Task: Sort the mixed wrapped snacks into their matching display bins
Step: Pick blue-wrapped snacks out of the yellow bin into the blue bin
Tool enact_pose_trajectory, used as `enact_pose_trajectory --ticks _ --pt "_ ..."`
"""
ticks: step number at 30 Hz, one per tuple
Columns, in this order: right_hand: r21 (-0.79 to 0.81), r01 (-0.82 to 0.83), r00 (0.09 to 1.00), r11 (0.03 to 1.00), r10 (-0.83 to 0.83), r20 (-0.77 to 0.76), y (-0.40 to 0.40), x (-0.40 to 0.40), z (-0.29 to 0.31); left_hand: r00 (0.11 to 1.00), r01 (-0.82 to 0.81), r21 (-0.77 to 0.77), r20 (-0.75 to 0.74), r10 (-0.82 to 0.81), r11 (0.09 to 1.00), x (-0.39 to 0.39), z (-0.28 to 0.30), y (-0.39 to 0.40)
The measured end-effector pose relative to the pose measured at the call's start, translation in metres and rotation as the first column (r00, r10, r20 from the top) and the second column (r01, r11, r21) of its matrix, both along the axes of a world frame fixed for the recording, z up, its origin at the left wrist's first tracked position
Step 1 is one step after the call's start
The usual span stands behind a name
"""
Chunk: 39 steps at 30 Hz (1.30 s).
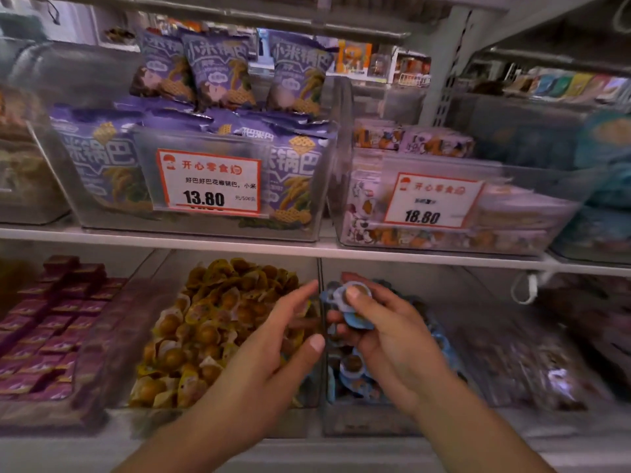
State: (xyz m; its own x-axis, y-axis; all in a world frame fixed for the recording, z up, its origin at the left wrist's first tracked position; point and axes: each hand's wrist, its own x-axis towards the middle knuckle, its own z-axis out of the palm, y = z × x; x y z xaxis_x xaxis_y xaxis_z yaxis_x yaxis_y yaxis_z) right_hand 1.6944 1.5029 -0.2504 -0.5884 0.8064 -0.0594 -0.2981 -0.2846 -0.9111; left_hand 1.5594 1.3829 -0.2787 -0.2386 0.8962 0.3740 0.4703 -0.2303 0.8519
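Observation:
On the lower shelf a clear bin (160,278) is heaped with yellow-wrapped round snacks (205,322). Right of it, a second clear bin (358,421) holds blue-wrapped round snacks (351,373). My right hand (386,339) is above the blue bin and grips a few blue-wrapped snacks (341,295), thumb on the top one. My left hand (273,349) hovers over the right side of the yellow bin, fingers loosely spread and holding nothing that I can see.
A bin of purple square packets (51,322) stands at lower left. A bin of dark wrapped sweets (519,363) is at lower right. The upper shelf carries purple rice-crust bags (112,158) with a 13.80 tag (208,180) and cartoon-print packs (437,143) with an 18.80 tag (432,201).

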Motion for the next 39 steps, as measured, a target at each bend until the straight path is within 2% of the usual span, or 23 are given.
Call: enact_pose_trajectory --ticks 1,3,5,7,9,11,13,14,16,17,20,22,24,26,27,29,31,32,33,35,39 --pt "0.054 0.033 0.998 0.998 -0.036 0.05 0.009 0.009 -0.001 1.0 -0.024 -0.023 0.002 0.024 0.999 0.0 -0.002 0.001" --pt "0.235 0.04 0.961 0.971 -0.102 0.257 0.029 0.029 -0.005 0.994 -0.107 -0.044 0.026 0.108 0.993 -0.003 -0.006 0.001" --pt "0.37 -0.012 0.863 0.929 -0.178 0.473 0.047 0.05 -0.012 0.978 -0.164 -0.053 0.125 0.17 0.985 -0.008 -0.009 0.002" --pt "0.387 -0.05 0.794 0.921 -0.199 0.575 0.063 0.068 -0.023 0.956 -0.213 -0.071 0.191 0.223 0.974 -0.013 -0.014 -0.002" --pt "0.339 -0.087 0.756 0.937 -0.16 0.635 0.072 0.084 -0.032 0.93 -0.263 -0.096 0.238 0.279 0.96 -0.021 -0.018 -0.011" --pt "0.264 -0.08 0.786 0.961 -0.102 0.61 0.073 0.093 -0.036 0.89 -0.32 -0.098 0.311 0.334 0.942 -0.03 -0.022 -0.024" --pt "0.286 0.021 0.825 0.958 -0.178 0.537 0.071 0.094 -0.034 0.843 -0.377 -0.076 0.384 0.376 0.923 -0.037 -0.023 -0.038" --pt "0.371 0.086 0.815 0.925 -0.279 0.508 0.069 0.092 -0.03 0.827 -0.401 -0.066 0.403 0.392 0.914 -0.038 -0.022 -0.044" --pt "0.583 0.162 0.771 0.796 -0.471 0.428 0.056 0.083 -0.023 0.816 -0.441 -0.053 0.391 0.425 0.896 -0.042 -0.021 -0.055" --pt "0.648 0.169 0.776 0.743 -0.506 0.377 0.046 0.077 -0.02 0.818 -0.46 -0.05 0.364 0.445 0.886 -0.044 -0.021 -0.06" --pt "0.775 0.006 0.869 0.632 -0.386 0.308 -0.001 0.051 -0.014 0.834 -0.508 -0.036 0.231 0.502 0.861 -0.054 -0.022 -0.075" --pt "0.791 -0.242 0.883 0.561 -0.211 0.419 -0.029 0.025 -0.015 0.846 -0.51 -0.028 0.166 0.507 0.86 -0.062 -0.02 -0.083" --pt "0.733 -0.507 0.777 0.453 -0.128 0.616 -0.043 -0.009 -0.02 0.852 -0.503 -0.028 0.148 0.501 0.864 -0.067 -0.017 -0.087" --pt "0.598 -0.708 0.587 0.374 -0.159 0.794 -0.044 -0.046 -0.026 0.857 -0.504 -0.032 0.108 0.504 0.863 -0.069 -0.017 -0.088" --pt "0.506 -0.781 0.479 0.365 -0.169 0.861 -0.042 -0.063 -0.029 0.865 -0.494 -0.042 0.076 0.496 0.868 -0.068 -0.018 -0.088" --pt "0.32 -0.868 0.269 0.38 -0.181 0.946 -0.034 -0.09 -0.037 0.889 -0.456 -0.084 0.009 0.458 0.886 -0.065 -0.021 -0.088" --pt "0.153 -0.911 0.061 0.384 -0.242 0.968 -0.023 -0.106 -0.048 0.907 -0.422 -0.114 -0.066 0.417 0.9 -0.066 -0.024 -0.089" --pt "0.109 -0.919 -0.004 0.379 -0.286 0.958 -0.019 -0.111 -0.052 0.912 -0.409 -0.125 -0.097 0.399 0.904 -0.067 -0.025 -0.089" --pt "0.107 -0.922 -0.021 0.373 -0.322 0.947 -0.015 -0.114 -0.057 0.916 -0.398 -0.137 -0.112 0.385 0.907 -0.069 -0.026 -0.089" --pt "0.151 -0.914 0.017 0.377 -0.337 0.941 -0.013 -0.115 -0.063 0.927 -0.374 -0.156 -0.095 0.363 0.914 -0.074 -0.027 -0.088" --pt "0.179 -0.913 0.064 0.366 -0.307 0.95 -0.02 -0.111 -0.077 0.933 -0.345 -0.184 0.036 0.357 0.92 -0.082 -0.028 -0.086"
